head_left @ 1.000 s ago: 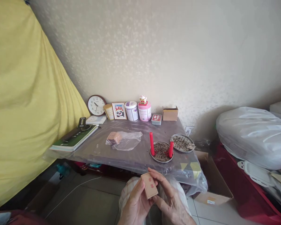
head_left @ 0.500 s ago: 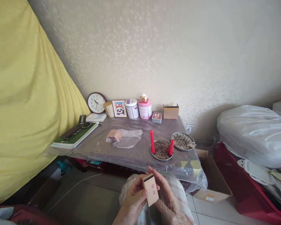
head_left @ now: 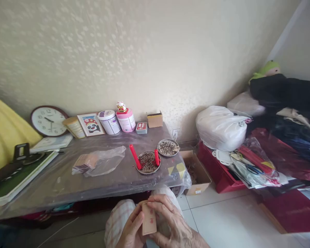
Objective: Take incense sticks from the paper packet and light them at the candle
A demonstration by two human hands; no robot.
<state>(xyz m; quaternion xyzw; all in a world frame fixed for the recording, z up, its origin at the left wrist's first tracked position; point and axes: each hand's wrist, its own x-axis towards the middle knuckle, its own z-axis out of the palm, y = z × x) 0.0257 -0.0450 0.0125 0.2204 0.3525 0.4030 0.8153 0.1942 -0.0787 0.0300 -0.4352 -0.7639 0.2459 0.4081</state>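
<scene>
Gripping a tan box [head_left: 149, 222] in front of the table [head_left: 105, 182] — with left hand [head_left: 133, 222] and right hand [head_left: 169, 220] curled closed about it. Facing 2 red candles [head_left: 135, 157] on a round tray [head_left: 147, 162] — toward the table's right end.

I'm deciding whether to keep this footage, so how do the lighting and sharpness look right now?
Head view: soft, uneven light, with a shadow on the wall beside the white bag; head view: the clock near the left edge looks stretched wide; head view: print on the small box between the left hand and right hand looks soft.
</scene>
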